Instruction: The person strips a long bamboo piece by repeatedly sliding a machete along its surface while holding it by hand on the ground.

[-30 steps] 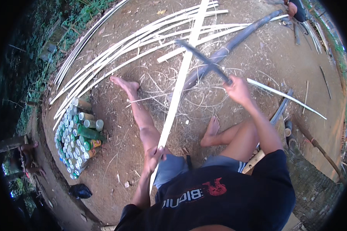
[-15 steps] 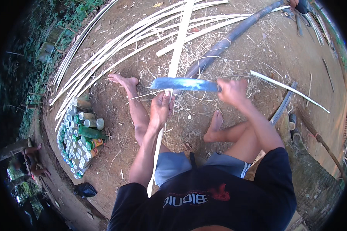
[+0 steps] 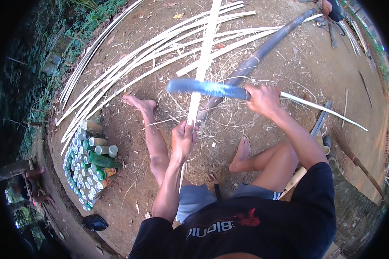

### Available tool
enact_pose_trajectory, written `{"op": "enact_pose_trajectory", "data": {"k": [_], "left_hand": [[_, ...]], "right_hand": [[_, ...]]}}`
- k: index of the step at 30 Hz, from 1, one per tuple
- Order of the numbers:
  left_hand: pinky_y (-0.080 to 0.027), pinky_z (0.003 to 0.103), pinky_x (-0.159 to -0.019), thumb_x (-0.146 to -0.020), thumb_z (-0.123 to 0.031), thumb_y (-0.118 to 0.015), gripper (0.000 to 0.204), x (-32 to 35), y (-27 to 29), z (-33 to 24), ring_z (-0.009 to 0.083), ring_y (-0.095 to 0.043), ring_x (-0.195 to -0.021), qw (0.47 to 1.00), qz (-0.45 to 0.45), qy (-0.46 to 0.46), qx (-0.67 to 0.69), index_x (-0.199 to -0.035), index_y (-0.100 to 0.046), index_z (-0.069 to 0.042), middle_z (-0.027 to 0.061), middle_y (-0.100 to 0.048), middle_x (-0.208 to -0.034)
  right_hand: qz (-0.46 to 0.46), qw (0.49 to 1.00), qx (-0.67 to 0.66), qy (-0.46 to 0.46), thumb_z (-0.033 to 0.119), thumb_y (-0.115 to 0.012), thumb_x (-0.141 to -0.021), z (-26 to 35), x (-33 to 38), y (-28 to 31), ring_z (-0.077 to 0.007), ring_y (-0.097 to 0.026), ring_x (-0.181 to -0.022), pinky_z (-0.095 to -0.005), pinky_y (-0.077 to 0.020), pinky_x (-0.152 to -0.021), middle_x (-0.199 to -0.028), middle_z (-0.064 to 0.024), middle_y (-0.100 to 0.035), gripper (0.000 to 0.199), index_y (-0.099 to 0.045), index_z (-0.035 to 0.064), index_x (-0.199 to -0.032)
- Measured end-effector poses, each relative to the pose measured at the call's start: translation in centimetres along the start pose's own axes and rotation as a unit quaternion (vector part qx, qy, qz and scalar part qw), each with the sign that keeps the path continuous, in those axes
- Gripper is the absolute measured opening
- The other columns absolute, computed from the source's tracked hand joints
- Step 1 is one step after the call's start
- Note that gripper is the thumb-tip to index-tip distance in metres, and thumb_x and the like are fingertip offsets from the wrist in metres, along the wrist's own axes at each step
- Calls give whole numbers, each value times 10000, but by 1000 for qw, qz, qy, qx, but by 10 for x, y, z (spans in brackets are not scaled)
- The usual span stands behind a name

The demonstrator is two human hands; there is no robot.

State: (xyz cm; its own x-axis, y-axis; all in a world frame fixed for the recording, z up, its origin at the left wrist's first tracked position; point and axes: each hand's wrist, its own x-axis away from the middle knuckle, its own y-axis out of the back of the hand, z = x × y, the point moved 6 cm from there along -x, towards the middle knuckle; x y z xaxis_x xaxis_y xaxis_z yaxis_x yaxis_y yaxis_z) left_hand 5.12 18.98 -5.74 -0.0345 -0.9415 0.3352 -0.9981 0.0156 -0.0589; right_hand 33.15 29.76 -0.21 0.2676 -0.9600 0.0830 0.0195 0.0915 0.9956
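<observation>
A long pale bamboo strip (image 3: 206, 47) runs away from me, and my left hand (image 3: 183, 139) is closed around it, thumb on top. Its lower end passes under my left forearm toward my lap. My right hand (image 3: 263, 100) grips the dark handle of a machete (image 3: 212, 88). The wide blade lies crosswise over the strip, a little beyond my left hand, and is partly blurred. Whether its edge touches the strip I cannot tell. Thin curled shavings (image 3: 229, 127) litter the ground between my bare feet.
Several split bamboo strips (image 3: 138, 47) lie at the far left. A dark bamboo pole (image 3: 246, 64) stretches to the far right. Bottles and jars (image 3: 86, 166) are clustered by my left leg, near a black plastic bag (image 3: 95, 222). Another person (image 3: 333, 9) is partly visible far right.
The machete has moved slightly away from my left hand along the strip. My left hand has come nearer to me in the picture, still around the strip.
</observation>
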Motion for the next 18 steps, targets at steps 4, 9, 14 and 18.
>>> {"op": "enact_pose_trajectory", "data": {"k": [4, 9, 14, 18], "left_hand": [[-257, 220, -389, -1037, -266, -471, 325, 4, -12, 0, 46, -360, -427, 999, -2, -28, -27, -835, -584, -38, -48, -437, -533], [-262, 217, -390, -1034, -272, -482, 321, 4, -1, 6, 40, -374, -440, 1000, -15, 14, -4, -829, -578, -44, -49, -445, -544], [-275, 223, -380, -1038, -265, -473, 324, 2, -12, 2, 43, -373, -426, 1000, 19, -8, 14, -824, -570, -42, -41, -448, -539], [-276, 219, -379, -1039, -274, -473, 322, 5, -9, 2, 39, -369, -426, 998, 35, 4, 53, -834, -565, -43, -43, -440, -541]], "right_hand": [[-67, 994, -70, -51, 130, -677, -841, -47, -36, 26, -94, -534, -438, -291, -434, -376, -577, -36, -611, 214, -686, 111, -1054], [-52, 998, 12, 16, 137, -666, -859, -33, -50, 36, -132, -581, -476, -364, -484, -444, -625, -80, -653, 240, -684, 74, -1090], [-54, 978, -162, -118, 150, -667, -847, -79, -90, 67, -156, -587, -506, -354, -500, -499, -639, -74, -653, 162, -692, 91, -996], [-114, 989, 61, 68, 130, -609, -858, -70, -104, 72, -170, -585, -524, -352, -526, -522, -667, -69, -635, 169, -653, 33, -990]]}}
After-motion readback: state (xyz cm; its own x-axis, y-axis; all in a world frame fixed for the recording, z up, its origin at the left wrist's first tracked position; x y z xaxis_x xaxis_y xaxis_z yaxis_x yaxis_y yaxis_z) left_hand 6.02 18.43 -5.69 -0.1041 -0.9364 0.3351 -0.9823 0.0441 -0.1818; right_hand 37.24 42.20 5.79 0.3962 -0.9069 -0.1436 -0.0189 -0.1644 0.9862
